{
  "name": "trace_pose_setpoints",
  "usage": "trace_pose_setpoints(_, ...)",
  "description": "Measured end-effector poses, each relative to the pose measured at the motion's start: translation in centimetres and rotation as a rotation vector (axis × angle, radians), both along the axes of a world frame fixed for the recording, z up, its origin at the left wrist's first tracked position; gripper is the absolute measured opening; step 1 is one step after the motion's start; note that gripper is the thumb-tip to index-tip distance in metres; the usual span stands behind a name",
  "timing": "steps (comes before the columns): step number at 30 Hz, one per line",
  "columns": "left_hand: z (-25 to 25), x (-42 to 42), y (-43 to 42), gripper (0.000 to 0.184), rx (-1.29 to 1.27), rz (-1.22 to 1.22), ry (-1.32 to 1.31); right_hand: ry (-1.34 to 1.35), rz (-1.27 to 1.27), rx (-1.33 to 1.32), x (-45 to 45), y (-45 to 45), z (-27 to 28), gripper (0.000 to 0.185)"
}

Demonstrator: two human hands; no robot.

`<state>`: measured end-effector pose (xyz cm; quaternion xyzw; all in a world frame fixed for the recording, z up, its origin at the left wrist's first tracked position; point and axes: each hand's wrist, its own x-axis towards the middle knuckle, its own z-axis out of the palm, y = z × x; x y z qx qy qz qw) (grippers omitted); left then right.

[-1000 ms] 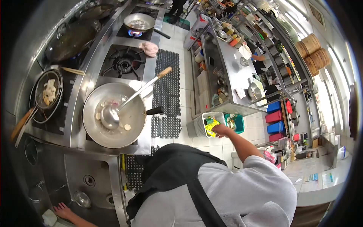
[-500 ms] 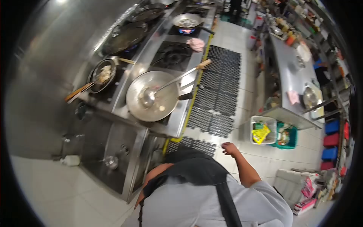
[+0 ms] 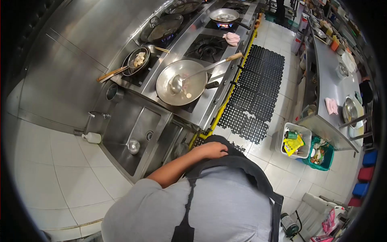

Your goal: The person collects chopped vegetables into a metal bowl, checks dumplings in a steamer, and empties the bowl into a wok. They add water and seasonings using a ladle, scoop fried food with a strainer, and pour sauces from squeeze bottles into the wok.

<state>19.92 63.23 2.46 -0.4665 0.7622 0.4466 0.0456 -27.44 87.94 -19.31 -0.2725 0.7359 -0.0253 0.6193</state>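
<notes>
My left hand point(image 3: 214, 150) rests at the front of my black apron point(image 3: 238, 162), its fingers curled together against the cloth. No sign of my right hand or forearm shows. Ahead on the stove, a wok point(image 3: 181, 82) holds a little liquid and some pale slices, with a wooden-handled ladle point(image 3: 176, 84) lying in it. To its left, a strainer point(image 3: 139, 58) with pale food sits over a dark pan.
A sink point(image 3: 139, 133) with a metal bowl point(image 3: 133, 146) is at the left. A white bin point(image 3: 307, 139) and a green bin point(image 3: 329, 159) stand by the steel counter point(image 3: 328, 76). Flames burn under a far pan point(image 3: 224, 15). Black mats point(image 3: 262, 80) cover part of the floor.
My right hand has left the white bin and gone out of view. My left hand, earlier by the sink, now lies at the apron. The view has swung left.
</notes>
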Motion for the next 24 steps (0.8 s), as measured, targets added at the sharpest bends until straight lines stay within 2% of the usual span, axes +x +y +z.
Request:
trace_pose_setpoints(3,-3.1,-2.6,-1.8,0.042,0.080,0.009,0.190,-0.008,-0.067,0.008,-1.1,-0.8,0.3,0.024)
trace_pose_setpoints(8,-5.5,-5.2,-7.9,0.041,0.162,-0.017,0.113,-0.006,-0.108,-0.043,-2.8,-7.6,0.2,0.025)
trace_pose_setpoints(12,-6.1,-6.1,-16.2,0.048,0.270,0.089,0.257,0.036,0.095,-0.141,-4.8,-15.5,-0.4,0.025)
trace_pose_setpoints(14,-5.6,-7.0,-21.8,0.057,0.647,0.451,0.415,0.101,0.344,-0.277,-7.0,-19.4,-0.8,0.026)
trace_pose_setpoints(16,-6.5,-6.8,-27.7,0.060,0.811,0.868,0.949,0.185,0.586,-0.450,-9.0,-24.0,-0.5,0.026)
trace_pose_setpoints(18,-7.0,-5.7,-34.4,0.064,0.856,1.254,1.496,0.258,0.671,-0.558,-10.5,-29.6,0.0,0.026)
trace_pose_setpoints(20,-6.4,-4.1,-40.3,0.067,0.723,1.512,1.685,0.142,0.216,-0.313,-10.5,-34.8,2.2,0.028)
trace_pose_setpoints(21,-7.1,-3.2,-42.5,0.068,0.623,1.515,1.731,0.117,-0.026,-0.222,-10.2,-37.7,3.7,0.030)
trace_pose_setpoints(24,-7.3,-1.7,-47.0,0.048,0.565,1.670,1.779,-0.049,-0.317,-0.220,-11.3,-42.7,3.6,0.032)
